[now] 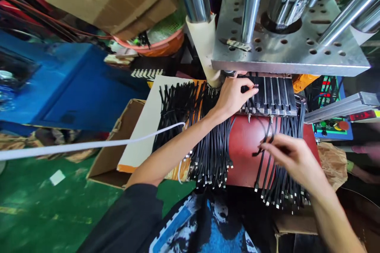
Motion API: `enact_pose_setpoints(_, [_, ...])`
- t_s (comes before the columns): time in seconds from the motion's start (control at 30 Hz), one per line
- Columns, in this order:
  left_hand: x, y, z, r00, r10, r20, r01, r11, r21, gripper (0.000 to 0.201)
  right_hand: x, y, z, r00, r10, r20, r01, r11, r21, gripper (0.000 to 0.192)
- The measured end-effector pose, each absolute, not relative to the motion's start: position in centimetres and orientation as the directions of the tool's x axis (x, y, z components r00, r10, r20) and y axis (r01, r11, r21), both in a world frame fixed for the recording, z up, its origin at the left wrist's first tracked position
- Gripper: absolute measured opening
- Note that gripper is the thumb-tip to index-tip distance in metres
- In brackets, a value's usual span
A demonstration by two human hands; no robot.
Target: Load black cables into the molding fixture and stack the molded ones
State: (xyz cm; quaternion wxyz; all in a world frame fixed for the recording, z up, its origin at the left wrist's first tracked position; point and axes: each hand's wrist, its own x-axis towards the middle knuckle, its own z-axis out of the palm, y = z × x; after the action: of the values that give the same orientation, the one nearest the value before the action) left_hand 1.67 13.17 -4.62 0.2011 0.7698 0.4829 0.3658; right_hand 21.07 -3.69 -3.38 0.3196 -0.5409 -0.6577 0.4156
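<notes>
A flat white cardboard sheet [148,126] lay to the left of the slotted black metal fixture [271,97], and a thick heap of black flat cables with metal plug ends [196,126] spread across it towards the fixture. The left hand [233,97] reached over that heap to the fixture's left edge, fingers held loosely together and extended, their tips resting on the first slots; whether they pinched anything there could not be told. Directly above the fixture hung a drilled grey steel press plate [285,53] on polished columns, leaving only a narrow gap over the slots. Below the fixture, a red rounded panel [246,146] showed bare between the two cable heaps. The right hand [293,158] hovered below the fixture's right half, thumb and fingers pinched on a few black cables [263,150] drawn from the hanging bundle of black cables [282,189] beneath the fixture. To the right of the fixture stood a blue control panel with coloured buttons [332,126], close to the fixture's end.
</notes>
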Motion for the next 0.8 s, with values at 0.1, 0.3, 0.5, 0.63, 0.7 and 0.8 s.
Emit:
enact_pose_setpoints(0.1, [2.3,14.6,-5.1,0.231,0.928,0.293,0.675,-0.37,0.639,0.016,23.6,3.2,-1.4,-0.169,0.986,0.016,0.437,0.09,-0.895,0.048])
enact_pose_setpoints(0.3, [0.8,11.8,-5.5,0.558,0.689,0.464,0.513,-0.725,0.459,0.044,24.3,12.3,-2.2,-0.169,0.986,-0.004,0.42,0.068,-0.905,0.049])
enact_pose_setpoints(0.5, [-0.1,10.5,-5.4,0.869,0.387,0.307,0.34,-0.92,0.198,0.036,24.2,13.9,-3.5,-0.184,0.982,0.047,0.485,0.132,-0.865,0.043])
enact_pose_setpoints(0.63, [0.9,10.0,-5.2,0.868,0.408,0.283,0.413,-0.91,0.046,0.038,24.5,14.0,-4.2,-0.14,0.977,0.162,0.469,0.21,-0.858,0.033])
enact_pose_setpoints(0.7, [1.4,9.5,-5.1,0.861,0.434,0.265,0.453,-0.892,-0.011,0.037,24.8,14.3,-4.6,-0.172,0.972,0.163,0.437,0.223,-0.871,0.033])
enact_pose_setpoints(0.8, [2.1,8.6,-4.8,0.849,0.462,0.256,0.486,-0.873,-0.037,0.048,24.9,14.8,-4.8,-0.21,0.969,0.126,0.416,0.206,-0.886,0.037])
